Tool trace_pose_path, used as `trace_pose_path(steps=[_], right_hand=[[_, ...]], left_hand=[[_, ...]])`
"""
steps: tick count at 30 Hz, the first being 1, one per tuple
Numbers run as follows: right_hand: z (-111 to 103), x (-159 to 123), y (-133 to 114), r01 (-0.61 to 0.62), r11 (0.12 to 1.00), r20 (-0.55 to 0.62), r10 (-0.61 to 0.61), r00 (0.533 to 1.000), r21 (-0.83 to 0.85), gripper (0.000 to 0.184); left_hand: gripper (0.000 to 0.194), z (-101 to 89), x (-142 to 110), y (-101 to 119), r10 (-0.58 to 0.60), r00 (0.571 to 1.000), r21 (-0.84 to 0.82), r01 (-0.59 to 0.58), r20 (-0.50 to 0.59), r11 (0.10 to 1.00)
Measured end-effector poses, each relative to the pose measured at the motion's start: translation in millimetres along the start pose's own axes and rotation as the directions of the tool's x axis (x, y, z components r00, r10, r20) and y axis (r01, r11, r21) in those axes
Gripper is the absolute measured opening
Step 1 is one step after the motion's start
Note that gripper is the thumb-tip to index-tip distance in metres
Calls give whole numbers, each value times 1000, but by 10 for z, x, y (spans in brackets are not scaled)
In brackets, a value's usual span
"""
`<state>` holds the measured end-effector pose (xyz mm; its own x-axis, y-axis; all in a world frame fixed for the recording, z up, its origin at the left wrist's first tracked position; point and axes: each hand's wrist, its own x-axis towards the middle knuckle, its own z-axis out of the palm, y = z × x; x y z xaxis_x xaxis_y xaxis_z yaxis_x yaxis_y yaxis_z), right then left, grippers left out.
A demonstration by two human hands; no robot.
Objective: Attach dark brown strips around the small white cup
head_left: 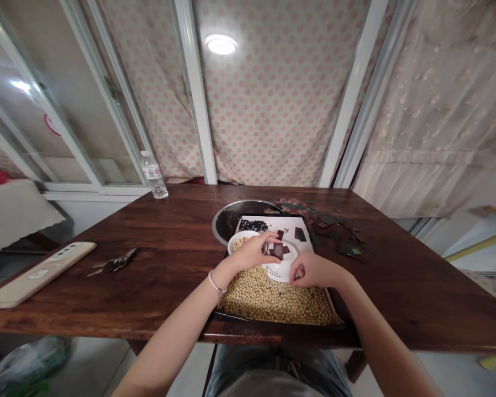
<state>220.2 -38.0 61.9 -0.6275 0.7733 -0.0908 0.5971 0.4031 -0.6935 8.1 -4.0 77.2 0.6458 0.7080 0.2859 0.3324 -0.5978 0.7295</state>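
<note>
Left hand (252, 252) and right hand (314, 270) curled over a white perforated dish (281, 268), hard to tell if gripping anything

Dark brown pieces (278, 251) piled on top, dish sunk in soybeans (268, 298) midway between the near and far edges of a dark tray (281, 325), small white bowl (240, 241) just beside

**No legible words, numbers or brands anywhere in view**

The label on the plastic water bottle (152, 173) at the far left corner of the wooden table (161, 264) is too small and blurred to read. A curved red mark (52, 124) on the glass panel (80, 138) at left is cut off and unreadable. The small stickers on the cream phone case (39, 274) show nothing legible.
</note>
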Motion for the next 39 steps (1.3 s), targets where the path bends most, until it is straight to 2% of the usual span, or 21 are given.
trace_pose_path(steps=[5,13,19,21,23,26,28,30,35,39], right_hand=[[33,-2,-44,9,1000,-7,-9,1000,3,13],[129,15,-126,31,998,82,-35,996,50,15],[97,4,-124,31,995,90,-39,995,92,12],[65,9,-126,53,989,39,-59,998,137,12],[38,38,-114,79,985,-105,-63,992,156,14],[21,126,-59,66,990,-348,-18,937,127,16],[24,195,-14,41,992,-435,15,900,118,19],[31,250,16,33,993,-465,25,885,116,20],[40,299,17,50,993,-439,3,898,109,15],[43,313,30,50,995,-469,-4,883,86,15]], left_hand=[[57,-1,2,-9,-2,1000,7,2,1,1000],[54,-4,5,8,-6,1000,26,6,2,1000],[54,2,2,-3,2,1000,22,-2,-3,1000],[55,5,1,-8,1,1000,18,-1,-9,1000],[56,4,1,-6,-1,1000,18,1,-20,1000],[58,1,6,9,3,999,25,-2,-37,1000],[60,-1,11,20,11,999,28,-10,-40,1000],[61,-2,15,25,17,999,29,-16,-42,999],[60,3,11,16,18,999,28,-17,-39,999],[59,6,12,18,11,999,23,-10,-34,1000]])
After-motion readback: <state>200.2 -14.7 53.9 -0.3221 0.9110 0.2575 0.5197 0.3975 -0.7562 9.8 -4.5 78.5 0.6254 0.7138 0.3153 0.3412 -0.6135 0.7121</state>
